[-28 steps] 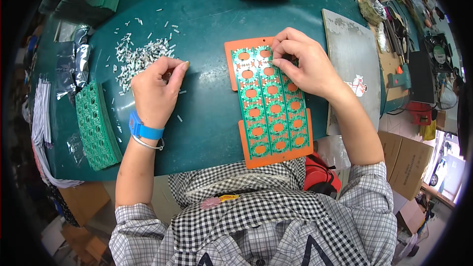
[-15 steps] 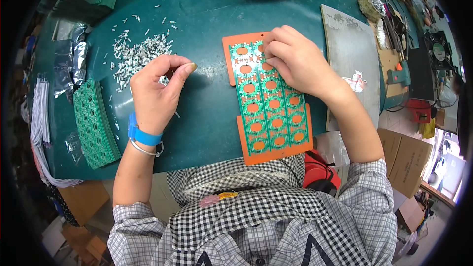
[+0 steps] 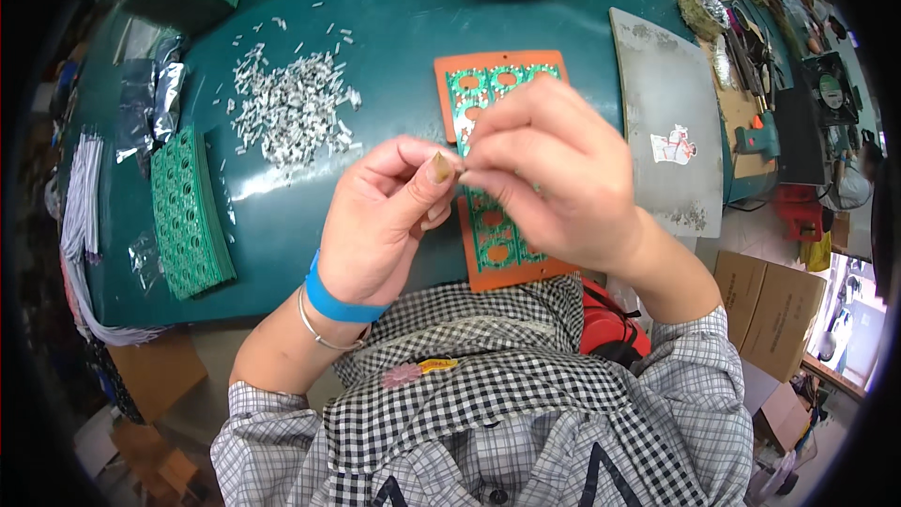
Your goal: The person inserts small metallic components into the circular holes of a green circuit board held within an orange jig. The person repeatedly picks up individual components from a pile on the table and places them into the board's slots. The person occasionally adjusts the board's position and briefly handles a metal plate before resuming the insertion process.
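The left hand [image 3: 385, 192] has thumb and forefinger drawn together, the other fingers curled; the right hand [image 3: 563, 169] pinches tightly too, its fingertips meeting the left's. Whether anything sits between them I cannot tell.

Beneath the right hand, partly hidden, the green board [image 3: 488, 84] lies on an orange pad [image 3: 511, 274] whose near end reaches the tabletop's near edge. The board looks thin, light and stiff, likely brittle at its narrow webs, so it is best held by its long outer rims (clear of the cutouts).

The loose parts [image 3: 291, 113], heaped left of the tabletop's middle, look tiny, nearly weightless and perhaps slick; fingertips on their long sides would suit.

The tabletop [image 3: 404, 47] is smooth, dark green and somewhat shiny. Toward its left edge stand a board stack [image 3: 188, 216] and white wires [image 3: 83, 197]; toward its right edge, a grey plate [image 3: 666, 84]. Cartons [image 3: 770, 314] sit beyond its near right corner.
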{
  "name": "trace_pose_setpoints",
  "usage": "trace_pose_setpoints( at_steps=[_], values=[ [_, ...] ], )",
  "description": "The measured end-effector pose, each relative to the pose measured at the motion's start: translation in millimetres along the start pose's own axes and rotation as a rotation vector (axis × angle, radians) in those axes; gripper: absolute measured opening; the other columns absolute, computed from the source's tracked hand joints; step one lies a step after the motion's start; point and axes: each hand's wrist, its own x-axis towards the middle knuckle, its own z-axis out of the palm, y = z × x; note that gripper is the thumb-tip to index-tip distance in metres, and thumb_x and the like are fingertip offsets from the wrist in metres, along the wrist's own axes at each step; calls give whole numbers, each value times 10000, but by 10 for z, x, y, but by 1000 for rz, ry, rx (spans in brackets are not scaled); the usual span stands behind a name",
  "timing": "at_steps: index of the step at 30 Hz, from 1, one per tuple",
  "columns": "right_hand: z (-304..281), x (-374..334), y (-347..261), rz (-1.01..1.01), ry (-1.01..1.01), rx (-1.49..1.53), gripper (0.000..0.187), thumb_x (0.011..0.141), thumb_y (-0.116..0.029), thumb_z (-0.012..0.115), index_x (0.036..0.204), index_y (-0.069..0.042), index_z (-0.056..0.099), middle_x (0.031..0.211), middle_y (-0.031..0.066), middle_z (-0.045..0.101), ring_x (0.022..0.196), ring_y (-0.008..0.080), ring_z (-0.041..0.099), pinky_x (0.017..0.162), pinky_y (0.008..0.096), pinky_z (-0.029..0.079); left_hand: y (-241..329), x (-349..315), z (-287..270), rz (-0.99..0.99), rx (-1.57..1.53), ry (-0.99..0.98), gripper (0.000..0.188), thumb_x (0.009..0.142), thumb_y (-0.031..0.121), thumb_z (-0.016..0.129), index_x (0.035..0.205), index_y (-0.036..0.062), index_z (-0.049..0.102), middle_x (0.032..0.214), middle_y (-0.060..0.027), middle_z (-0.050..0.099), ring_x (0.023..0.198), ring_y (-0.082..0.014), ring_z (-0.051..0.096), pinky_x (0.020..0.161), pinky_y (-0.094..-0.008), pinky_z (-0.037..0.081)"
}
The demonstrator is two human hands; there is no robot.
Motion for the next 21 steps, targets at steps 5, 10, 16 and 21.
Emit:
trace_pose_setpoints(
  at_steps=[5, 10, 16, 21],
  values=[
    [49, -90, -168, 227, -27, 144, 160, 761, 15, 762, 862, 1, 640, 912, 112, 638, 800, 253, 637, 706, 333, 526, -59, -121, 64, 261, 225, 73, 114, 958, 120, 703, 1000, 16, 684, 894, -11, 663, 821, -68, 590, 741, -230, 484],
    [58, -137, -213, 262, -50, 266, 113, 785, 28, 704, 861, 3, 624, 888, 111, 629, 783, 226, 636, 713, 327, 516, -135, -239, -20, 348, 378, 33, 104, 954, 86, 701, 1006, -5, 697, 958, -27, 690, 871, -70, 613, 777, -228, 499],
    [-2, -113, -287, 261, -56, 271, 90, 799, 8, 686, 854, -6, 616, 819, 94, 632, 737, 221, 636, 642, 316, 514, -105, -413, -53, 176, 516, 1, 123, 965, 81, 675, 1035, -14, 708, 940, -40, 704, 838, -81, 626, 736, -238, 520],
    [-293, -281, -214, 605, -147, 430, 88, 866, -20, 692, 923, 16, 635, 858, 40, 685, 720, 112, 639, 644, 279, 529, -318, -842, -429, 113, 1157, -379, 230, 927, -8, 608, 1147, -27, 672, 1004, -173, 724, 862, -273, 712, 774, -356, 575]
  ],
)
